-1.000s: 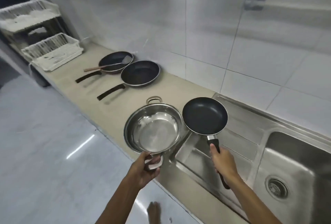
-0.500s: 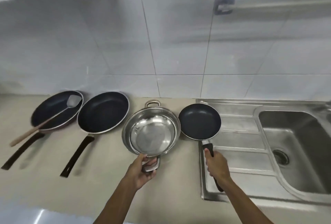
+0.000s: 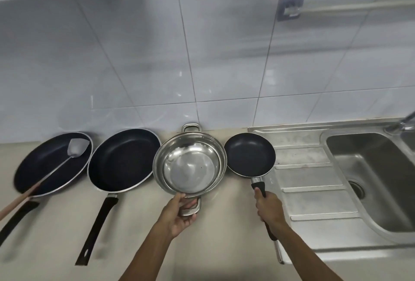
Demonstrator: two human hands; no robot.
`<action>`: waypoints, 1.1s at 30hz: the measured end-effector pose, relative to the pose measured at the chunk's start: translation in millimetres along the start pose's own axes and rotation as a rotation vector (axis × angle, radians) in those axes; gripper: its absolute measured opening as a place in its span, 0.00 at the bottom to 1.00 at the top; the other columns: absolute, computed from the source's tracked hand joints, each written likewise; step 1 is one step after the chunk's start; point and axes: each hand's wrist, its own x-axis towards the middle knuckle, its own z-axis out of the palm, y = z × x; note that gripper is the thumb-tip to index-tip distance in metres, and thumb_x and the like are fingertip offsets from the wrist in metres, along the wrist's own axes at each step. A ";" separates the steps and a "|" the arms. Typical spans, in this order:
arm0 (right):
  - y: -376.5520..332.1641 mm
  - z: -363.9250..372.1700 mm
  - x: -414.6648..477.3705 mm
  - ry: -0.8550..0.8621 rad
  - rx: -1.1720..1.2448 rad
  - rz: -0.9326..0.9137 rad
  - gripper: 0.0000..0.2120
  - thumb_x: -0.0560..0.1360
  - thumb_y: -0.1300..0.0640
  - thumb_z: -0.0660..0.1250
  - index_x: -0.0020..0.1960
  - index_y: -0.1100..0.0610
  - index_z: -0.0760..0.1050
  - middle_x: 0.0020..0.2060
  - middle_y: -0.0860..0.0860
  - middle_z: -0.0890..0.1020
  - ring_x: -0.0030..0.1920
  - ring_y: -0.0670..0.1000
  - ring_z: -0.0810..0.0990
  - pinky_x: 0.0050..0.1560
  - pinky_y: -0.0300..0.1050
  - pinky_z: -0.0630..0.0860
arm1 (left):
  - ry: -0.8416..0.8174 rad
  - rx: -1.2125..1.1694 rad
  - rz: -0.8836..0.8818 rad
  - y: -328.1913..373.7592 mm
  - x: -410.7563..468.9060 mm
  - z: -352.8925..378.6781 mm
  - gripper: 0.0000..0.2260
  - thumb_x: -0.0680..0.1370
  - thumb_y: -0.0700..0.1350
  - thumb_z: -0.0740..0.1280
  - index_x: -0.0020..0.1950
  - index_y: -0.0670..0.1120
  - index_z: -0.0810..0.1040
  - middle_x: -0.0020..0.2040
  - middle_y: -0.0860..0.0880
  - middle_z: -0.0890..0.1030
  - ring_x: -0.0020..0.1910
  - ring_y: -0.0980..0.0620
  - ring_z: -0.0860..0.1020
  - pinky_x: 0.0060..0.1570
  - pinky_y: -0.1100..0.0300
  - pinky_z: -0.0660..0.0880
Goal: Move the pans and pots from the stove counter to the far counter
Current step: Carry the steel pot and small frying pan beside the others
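My left hand [image 3: 177, 212] grips the near handle of a shiny steel pot [image 3: 189, 166] that is on or just above the beige counter [image 3: 215, 231]. My right hand [image 3: 269, 207] holds the black handle of a small black frying pan [image 3: 249, 154] at the edge of the sink drainboard. To the left lie a large black frying pan [image 3: 122, 159] and another black pan [image 3: 51, 164] with a metal spatula [image 3: 67, 157] resting in it.
A steel sink [image 3: 368, 182] with a ribbed drainboard [image 3: 312, 182] fills the right side, with a tap [image 3: 402, 123] at its back corner. A tiled wall [image 3: 202, 56] rises behind the counter, carrying a rail bracket [image 3: 290, 6].
The view has swung to face the counter squarely. Both hands have carried the pot and the small pan closer to the wall, in line with the two pans on the left.
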 end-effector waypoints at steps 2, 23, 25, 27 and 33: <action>-5.5 4.7 4.8 0.014 -0.008 -0.001 0.18 0.82 0.49 0.61 0.40 0.61 0.75 0.28 0.54 0.77 0.21 0.51 0.73 0.21 0.41 0.69 | -0.006 0.010 0.000 4.2 5.5 1.9 0.12 0.78 0.48 0.70 0.56 0.43 0.78 0.43 0.44 0.88 0.46 0.44 0.83 0.34 0.55 0.80; -39.9 30.0 49.0 -0.039 0.029 0.026 0.20 0.84 0.48 0.59 0.41 0.62 0.74 0.27 0.55 0.74 0.20 0.51 0.71 0.24 0.44 0.72 | -0.006 0.041 0.125 -5.8 16.7 0.6 0.16 0.80 0.56 0.67 0.58 0.45 0.76 0.47 0.44 0.89 0.54 0.47 0.84 0.43 0.51 0.79; -40.0 31.5 50.7 -0.034 0.032 0.025 0.21 0.84 0.49 0.59 0.39 0.61 0.74 0.27 0.55 0.75 0.20 0.52 0.71 0.24 0.44 0.72 | -0.004 0.041 0.126 -5.5 17.0 0.5 0.16 0.80 0.55 0.67 0.59 0.44 0.76 0.47 0.44 0.89 0.54 0.47 0.84 0.43 0.51 0.79; -38.9 31.2 50.9 -0.028 0.025 0.008 0.21 0.84 0.49 0.59 0.39 0.61 0.74 0.27 0.55 0.75 0.21 0.52 0.72 0.23 0.44 0.73 | 0.001 0.043 0.128 -5.6 16.4 1.2 0.16 0.80 0.55 0.67 0.59 0.44 0.76 0.48 0.43 0.89 0.53 0.47 0.84 0.43 0.50 0.80; -36.0 20.7 48.9 -0.004 0.031 -0.017 0.21 0.83 0.49 0.60 0.38 0.62 0.74 0.26 0.54 0.75 0.21 0.52 0.72 0.22 0.43 0.72 | 0.026 0.035 0.139 -7.4 15.4 2.5 0.18 0.80 0.55 0.68 0.62 0.43 0.76 0.48 0.43 0.88 0.51 0.47 0.85 0.42 0.51 0.80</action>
